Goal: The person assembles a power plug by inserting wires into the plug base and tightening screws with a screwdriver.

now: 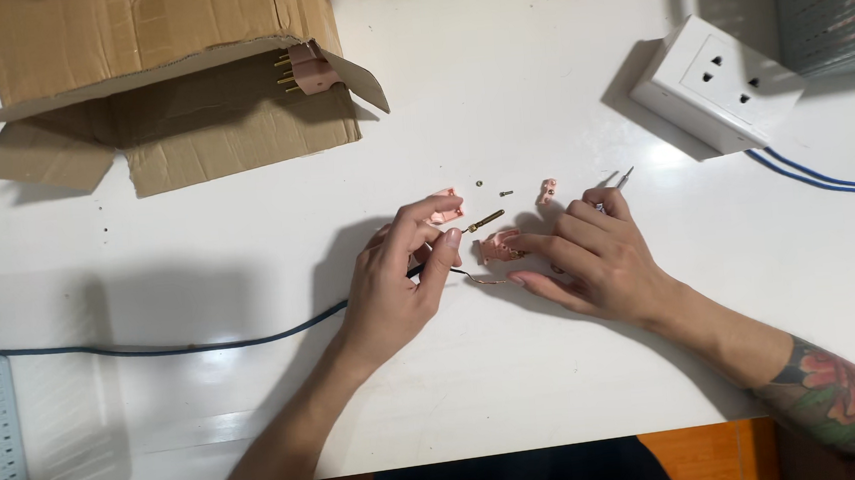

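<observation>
Pink plug parts (496,247), white table (556,361), cardboard box (163,48), perhaps workshop

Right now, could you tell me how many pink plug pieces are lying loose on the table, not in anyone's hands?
1: a small pink piece lying above the right hand. Other pink parts are held in both hands, and one plug sits at the cardboard box; more may be hidden.

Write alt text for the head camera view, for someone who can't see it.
Two bare hands, left hand and right hand, work pink plug parts and a dark cable on a white table. A cardboard box and white socket block sit behind.
</observation>
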